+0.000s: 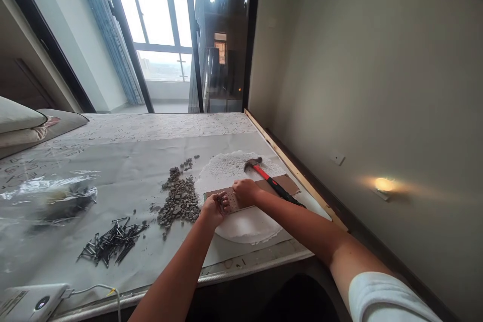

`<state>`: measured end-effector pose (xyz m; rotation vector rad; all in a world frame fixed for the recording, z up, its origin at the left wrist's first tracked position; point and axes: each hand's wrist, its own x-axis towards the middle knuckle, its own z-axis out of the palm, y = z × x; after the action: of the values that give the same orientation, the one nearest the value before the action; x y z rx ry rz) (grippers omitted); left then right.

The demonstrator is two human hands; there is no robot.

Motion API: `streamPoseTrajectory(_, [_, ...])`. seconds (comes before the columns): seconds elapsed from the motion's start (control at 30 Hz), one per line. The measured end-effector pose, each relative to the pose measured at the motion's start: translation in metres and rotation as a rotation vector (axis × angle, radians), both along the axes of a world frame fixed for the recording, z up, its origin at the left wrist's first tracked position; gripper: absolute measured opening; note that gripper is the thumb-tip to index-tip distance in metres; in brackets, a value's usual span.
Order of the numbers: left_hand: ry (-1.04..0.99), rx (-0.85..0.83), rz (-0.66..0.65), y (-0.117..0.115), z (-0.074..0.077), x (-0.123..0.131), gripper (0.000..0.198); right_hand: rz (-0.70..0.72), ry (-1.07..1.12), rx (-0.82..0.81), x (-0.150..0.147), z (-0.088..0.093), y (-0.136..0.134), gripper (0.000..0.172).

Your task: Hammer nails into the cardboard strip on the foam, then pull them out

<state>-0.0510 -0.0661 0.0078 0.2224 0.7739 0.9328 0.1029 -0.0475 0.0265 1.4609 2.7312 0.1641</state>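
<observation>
My left hand (214,208) is turned palm up with its fingers curled around a few small dark pieces that look like nails. Close beside it, my right hand (245,192) is closed in a pinch over a brown board (271,185); whatever its fingertips hold is hidden. The board lies on a round white textured mat (249,226). A claw hammer (269,179) with a red and black handle rests across the board's right part, its head on the mat. Left of my hands is a heap of grey gravel (179,198). Loose dark nails (113,241) are piled nearer the front left.
A clear plastic bag (56,201) with dark contents sits at the left. A white power bank (35,302) with a cable is at the front left corner. A wooden strip (294,171) edges the surface along the wall. Bedding (26,123) lies far left.
</observation>
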Motion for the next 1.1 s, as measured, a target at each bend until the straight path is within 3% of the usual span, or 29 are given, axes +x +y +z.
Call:
streamPoseTrajectory(0.17, [0.017, -0.013, 0.002, -0.002, 0.004, 0.000, 0.016, -0.058, 0.119, -0.031, -0.001, 0.013, 0.000, 0.019])
streamPoseTrajectory(0.27, [0.030, -0.027, 0.017, -0.003, 0.005, 0.001, 0.017, -0.098, 0.240, -0.016, 0.004, 0.035, 0.002, 0.032])
streamPoseTrajectory(0.37, [0.060, -0.040, 0.038, -0.003, 0.007, 0.003, 0.018, -0.031, 0.327, -0.081, 0.006, 0.058, 0.001, 0.033])
streamPoseTrajectory(0.47, [0.085, -0.031, 0.018, -0.007, 0.012, 0.007, 0.020, 0.073, 0.348, -0.184, 0.002, 0.066, -0.004, 0.022])
streamPoseTrajectory(0.57, [0.073, 0.000, -0.056, -0.015, 0.015, 0.011, 0.019, 0.131, 0.349, -0.229, -0.006, 0.060, -0.014, 0.014])
streamPoseTrajectory(0.73, [0.034, 0.024, -0.136, -0.035, 0.021, 0.002, 0.015, 0.109, 0.463, -0.171, -0.011, 0.048, -0.044, 0.018])
streamPoseTrajectory(0.87, [0.077, 0.039, -0.133, -0.043, 0.033, -0.029, 0.011, 0.019, 0.928, -0.051, -0.008, 0.039, -0.095, 0.019])
streamPoseTrajectory(0.93, [0.112, 0.083, -0.093, -0.044, 0.040, -0.051, 0.008, -0.028, 1.142, -0.159, -0.008, 0.029, -0.127, 0.016])
streamPoseTrajectory(1.0, [0.190, 0.121, -0.037, -0.042, 0.043, -0.073, 0.008, -0.084, 1.247, -0.374, -0.011, 0.016, -0.157, 0.015])
streamPoseTrajectory(1.1, [0.426, 0.188, 0.043, -0.040, 0.036, -0.098, 0.010, -0.169, 1.393, -0.682, -0.019, -0.006, -0.196, 0.015])
